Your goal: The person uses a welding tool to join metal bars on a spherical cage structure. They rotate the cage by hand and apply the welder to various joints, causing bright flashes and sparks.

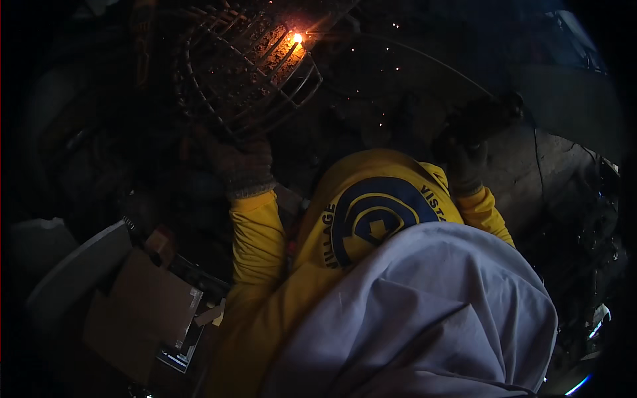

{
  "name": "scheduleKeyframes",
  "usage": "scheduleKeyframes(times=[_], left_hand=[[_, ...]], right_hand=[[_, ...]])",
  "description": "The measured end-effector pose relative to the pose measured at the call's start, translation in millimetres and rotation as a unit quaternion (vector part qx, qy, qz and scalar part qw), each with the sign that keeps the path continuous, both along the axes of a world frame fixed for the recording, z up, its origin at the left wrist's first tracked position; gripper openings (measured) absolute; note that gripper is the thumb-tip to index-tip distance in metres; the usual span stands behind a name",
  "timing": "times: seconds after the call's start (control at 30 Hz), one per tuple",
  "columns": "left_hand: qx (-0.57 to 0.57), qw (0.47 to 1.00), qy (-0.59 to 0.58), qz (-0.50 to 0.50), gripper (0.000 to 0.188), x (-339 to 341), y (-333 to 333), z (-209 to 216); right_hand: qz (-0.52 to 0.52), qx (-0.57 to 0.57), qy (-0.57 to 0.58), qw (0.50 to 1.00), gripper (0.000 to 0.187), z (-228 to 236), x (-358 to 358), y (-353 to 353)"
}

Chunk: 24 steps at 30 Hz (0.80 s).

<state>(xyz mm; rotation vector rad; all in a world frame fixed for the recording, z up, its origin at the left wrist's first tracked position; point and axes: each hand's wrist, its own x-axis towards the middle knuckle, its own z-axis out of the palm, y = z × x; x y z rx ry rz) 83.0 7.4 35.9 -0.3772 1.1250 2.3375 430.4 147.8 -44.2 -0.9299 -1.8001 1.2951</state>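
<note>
My left hand (242, 162), in a grey work glove, is at the lower edge of a metal bar cage (292, 99), its fingers closed about the rim as far as the dark lets me see. A bright orange welding spot (297, 38) glows at the cage's upper right bars and lights rough, rusty-looking metal. My gloved right hand (464, 159) is closed around a dark tool, probably a welding electrode holder (488, 113). From it a thin, curved-looking rod (438, 61) runs up and left toward the glow. Deep shadow hides most fingers.
Small sparks (397, 68) scatter right of the cage. Brown cardboard (156, 295) and a pale curved panel (83, 262) lie at lower left. A dark cable (537, 156) hangs at right. Grey cloth (431, 312) and my yellow shirt fill the lower middle.
</note>
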Motion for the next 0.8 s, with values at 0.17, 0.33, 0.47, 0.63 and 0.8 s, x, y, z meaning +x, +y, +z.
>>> scheduleKeyframes(times=[0.17,0.33,0.47,0.63,0.8], left_hand=[[0.084,0.983,-0.051,-0.153,0.039,-31,-35,-26],[-0.066,0.994,-0.065,-0.052,0.035,-24,-24,-15],[-0.129,0.990,-0.040,0.047,0.033,7,13,15],[-0.105,0.994,-0.018,-0.008,0.050,-1,-4,2],[-0.080,0.995,-0.052,-0.009,0.049,-9,-15,-8]], right_hand=[[-0.014,-0.247,0.085,0.965,0.049,20,-5,-2],[-0.020,-0.281,0.080,0.956,0.053,16,-5,-4],[-0.016,-0.283,0.070,0.957,0.052,19,-5,-3],[-0.024,-0.286,0.078,0.955,0.050,19,-6,-4],[-0.028,-0.293,0.079,0.952,0.048,22,-6,-3]])
